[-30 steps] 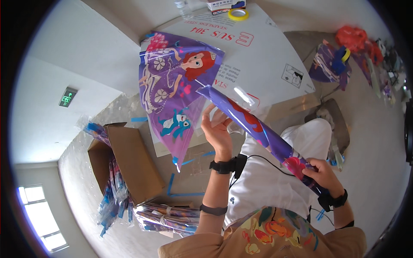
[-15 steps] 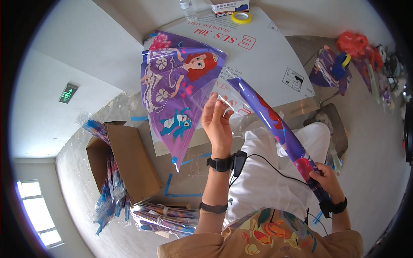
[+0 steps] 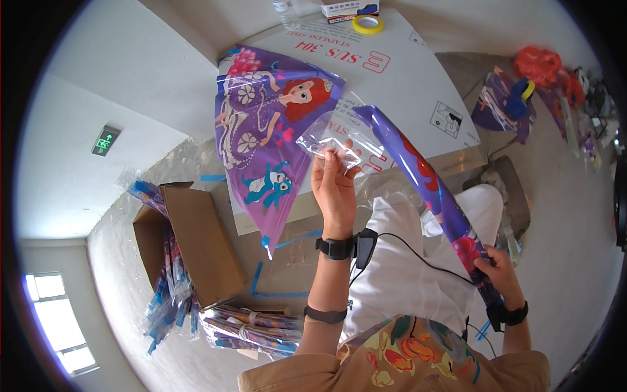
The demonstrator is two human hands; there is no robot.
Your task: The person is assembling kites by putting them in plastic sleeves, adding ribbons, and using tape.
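My left hand (image 3: 336, 189) is raised over the near side of the board, pinching a crumpled clear plastic bag (image 3: 326, 138) between thumb and fingers. In my right hand (image 3: 498, 271) is the lower end of a rolled purple printed sheet (image 3: 424, 179), shiny, with red and pink patches. The roll slants up and left over my lap, its far end beside the clear plastic. Flat on the board, left of my left hand, lies a purple triangular sheet (image 3: 287, 134) with a cartoon figure; its narrow tip hangs over the near edge.
The board (image 3: 418, 85) carries a yellow tape roll (image 3: 368, 25), a small box (image 3: 349, 9) and a plastic bottle (image 3: 286, 13). An open cardboard box (image 3: 209, 245) holds wrapped rolls, with bundled rolls (image 3: 251, 331) beside it. A red bag (image 3: 537, 64) and purple sheets (image 3: 499, 104) lie right.
The clear plastic has shifted and bunched up above my left fingers, which have turned slightly. The roll in my right hand has moved a little to the right, its far end rising slightly.
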